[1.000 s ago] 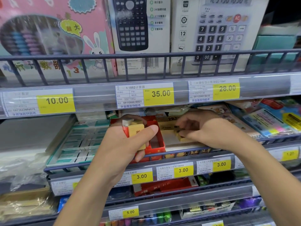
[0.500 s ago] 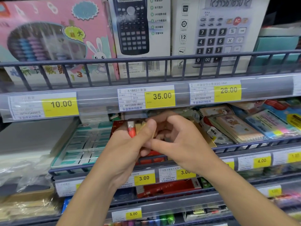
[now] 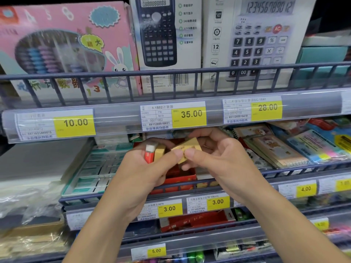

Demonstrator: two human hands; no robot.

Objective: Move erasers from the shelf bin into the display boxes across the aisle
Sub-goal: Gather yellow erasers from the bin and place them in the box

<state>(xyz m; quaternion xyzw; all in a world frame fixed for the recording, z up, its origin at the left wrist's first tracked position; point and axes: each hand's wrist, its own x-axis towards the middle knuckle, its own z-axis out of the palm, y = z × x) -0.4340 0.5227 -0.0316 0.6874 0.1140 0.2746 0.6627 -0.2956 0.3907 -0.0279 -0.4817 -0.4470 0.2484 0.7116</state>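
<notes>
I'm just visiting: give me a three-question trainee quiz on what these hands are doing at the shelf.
1. True or false: the left hand holds a red-sleeved white eraser.
2. Which hands touch the tan rectangular eraser? A left only; B right only; C both.
3. Fill in: the yellow price tag under the right hand reads ___.

Key: 1 true; 2 C; 3 3.00.

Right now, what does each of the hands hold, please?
Left hand: holds a red-sleeved eraser and a yellow eraser.
Right hand: pinches another yellow eraser.
</notes>
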